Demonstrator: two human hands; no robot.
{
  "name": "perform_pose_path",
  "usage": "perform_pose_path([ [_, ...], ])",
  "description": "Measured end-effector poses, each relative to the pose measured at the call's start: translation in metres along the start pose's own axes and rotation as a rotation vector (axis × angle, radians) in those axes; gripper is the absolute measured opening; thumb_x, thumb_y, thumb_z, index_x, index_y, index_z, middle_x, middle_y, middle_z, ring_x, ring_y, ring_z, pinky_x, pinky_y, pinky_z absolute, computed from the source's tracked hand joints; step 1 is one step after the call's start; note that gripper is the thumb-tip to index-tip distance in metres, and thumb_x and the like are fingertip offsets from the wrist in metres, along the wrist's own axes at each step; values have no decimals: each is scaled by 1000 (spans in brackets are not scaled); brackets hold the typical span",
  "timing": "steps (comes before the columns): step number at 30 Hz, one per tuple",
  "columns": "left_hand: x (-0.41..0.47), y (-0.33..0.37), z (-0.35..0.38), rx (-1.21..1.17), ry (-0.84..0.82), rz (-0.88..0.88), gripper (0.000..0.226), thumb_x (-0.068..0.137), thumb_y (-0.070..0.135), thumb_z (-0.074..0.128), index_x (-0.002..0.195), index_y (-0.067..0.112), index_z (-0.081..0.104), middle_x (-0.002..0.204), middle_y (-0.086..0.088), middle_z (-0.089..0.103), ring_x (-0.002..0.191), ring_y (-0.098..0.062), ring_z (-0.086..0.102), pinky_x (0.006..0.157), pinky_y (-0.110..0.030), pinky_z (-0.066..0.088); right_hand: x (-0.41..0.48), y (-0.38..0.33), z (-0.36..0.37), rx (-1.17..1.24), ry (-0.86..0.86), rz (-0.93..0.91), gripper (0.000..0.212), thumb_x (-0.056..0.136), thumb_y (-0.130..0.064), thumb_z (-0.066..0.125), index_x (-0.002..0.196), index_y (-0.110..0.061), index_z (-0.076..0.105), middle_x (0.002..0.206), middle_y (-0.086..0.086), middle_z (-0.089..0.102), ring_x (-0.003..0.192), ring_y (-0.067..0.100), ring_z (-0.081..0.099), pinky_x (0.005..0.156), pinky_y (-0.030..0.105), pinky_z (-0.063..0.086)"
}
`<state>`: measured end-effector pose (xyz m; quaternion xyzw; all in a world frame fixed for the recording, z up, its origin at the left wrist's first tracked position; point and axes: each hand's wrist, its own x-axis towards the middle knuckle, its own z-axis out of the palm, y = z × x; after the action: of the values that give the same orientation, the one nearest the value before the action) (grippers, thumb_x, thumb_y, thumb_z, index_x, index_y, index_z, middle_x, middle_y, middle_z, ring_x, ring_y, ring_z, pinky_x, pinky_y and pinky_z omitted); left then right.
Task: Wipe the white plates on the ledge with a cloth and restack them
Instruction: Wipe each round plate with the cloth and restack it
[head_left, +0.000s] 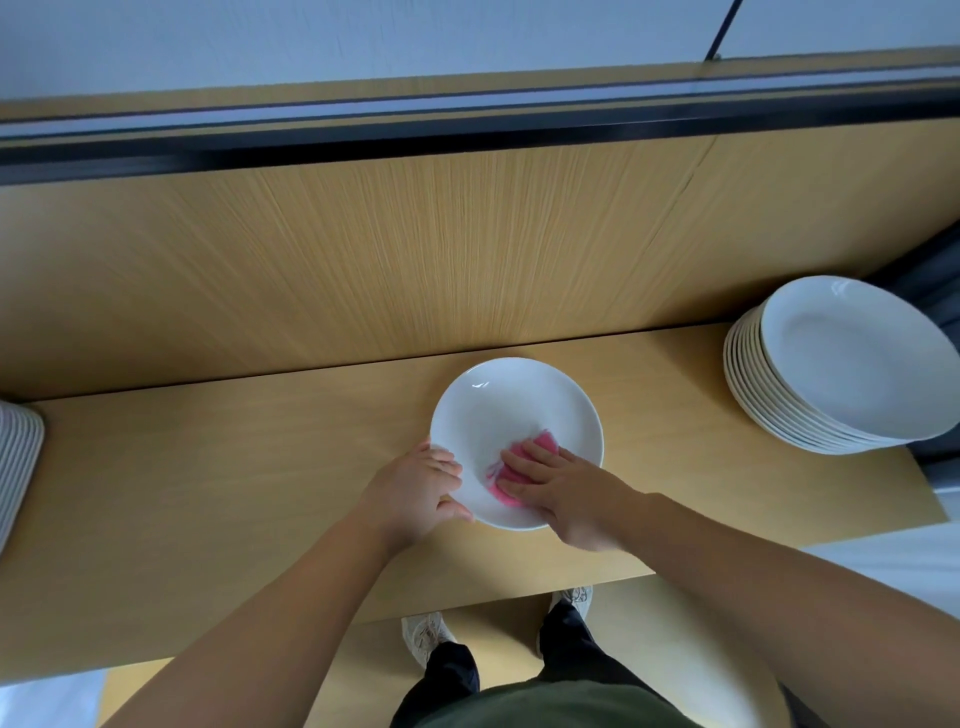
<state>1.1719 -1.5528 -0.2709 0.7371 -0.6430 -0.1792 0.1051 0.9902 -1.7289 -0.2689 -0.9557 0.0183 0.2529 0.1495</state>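
At the far left edge I see a left stack (15, 457) of what look like plate rims, cut off by the frame. I cannot tell whether those are wiped.

My left grip (418, 488) curls over the near-left rim of the single plate (509, 410), steadying it flat on the bench (234, 493) in the middle.

The pink cloth (545, 446) lies inside the plate's near side. My right grip (561, 493) lies on top of it with fingers fairly straight, pressing rather than clutching.

Well apart to the right sits a tall right stack (852, 358) of white plates.

I judge the task is mid-way. This plate is being wiped and not yet restacked, and many plates may remain.
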Motion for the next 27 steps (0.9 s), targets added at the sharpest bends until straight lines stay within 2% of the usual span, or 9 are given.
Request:
perform_pose_path([
  [4,4,5,-8,15,1,22,59,71,68,33,61,27,75,76,19,71,83,0,67,96,-15,37,-17,-3,-6,-1,1,-23,73,89,-50,-2,151,-30,30,162,0,18,150,23,9,121,37,5],
  [8,7,7,-15,19,-117,-14,71,71,71,30,77,19,78,90,12,73,97,-6,66,100,-17,21,-29,1,-11,-19,81,-60,39,101,-25,41,139,-31,48,146,-6,48,138,22,40,109,35,28],
  [11,8,8,-16,38,-122,-41,74,72,72,30,82,17,79,96,9,74,102,-8,66,104,-14,11,-35,5,-18,-35,34,-61,56,90,-3,50,133,-38,49,133,-14,56,124,19,50,99,33,37],
  [12,10,9,-17,88,-75,-35,68,76,71,33,80,21,79,94,12,74,99,-6,67,106,-15,10,-37,7,-20,-24,45,-63,57,89,-2,49,131,-40,50,128,-15,59,119,19,52,96,33,41],
  [14,9,9,-14,162,-42,-27,57,85,66,45,109,23,73,121,14,65,122,-3,52,112,-17,3,-43,11,-27,86,100,-15,52,94,-9,48,131,-44,51,121,-14,62,112,18,56,89,32,45],
  [16,7,14,-12,160,-184,-68,62,87,64,51,133,23,56,141,14,48,136,-4,32,115,-21,0,-52,15,-33,230,200,67,41,101,-22,45,132,-47,52,122,-16,61,110,14,56,86,24,42],
  [19,6,33,-12,127,-149,-37,62,85,60,57,132,19,55,140,7,49,134,-13,37,114,-27,15,-61,18,-44,339,374,156,33,103,-33,43,132,-42,57,126,-20,62,114,10,55,87,19,36],
  [22,16,55,-4,107,-122,60,57,85,53,61,123,11,61,138,-2,53,131,-23,44,111,-34,24,-66,20,-45,366,472,205,33,102,-31,46,132,-37,59,126,-17,63,115,10,57,90,25,44],
  [27,32,81,12,163,-237,-22,49,96,34,50,138,11,44,159,-4,22,146,-20,17,118,-39,16,-72,17,-43,411,578,212,39,96,-35,41,129,-33,61,121,-14,67,108,12,62,85,37,52],
])
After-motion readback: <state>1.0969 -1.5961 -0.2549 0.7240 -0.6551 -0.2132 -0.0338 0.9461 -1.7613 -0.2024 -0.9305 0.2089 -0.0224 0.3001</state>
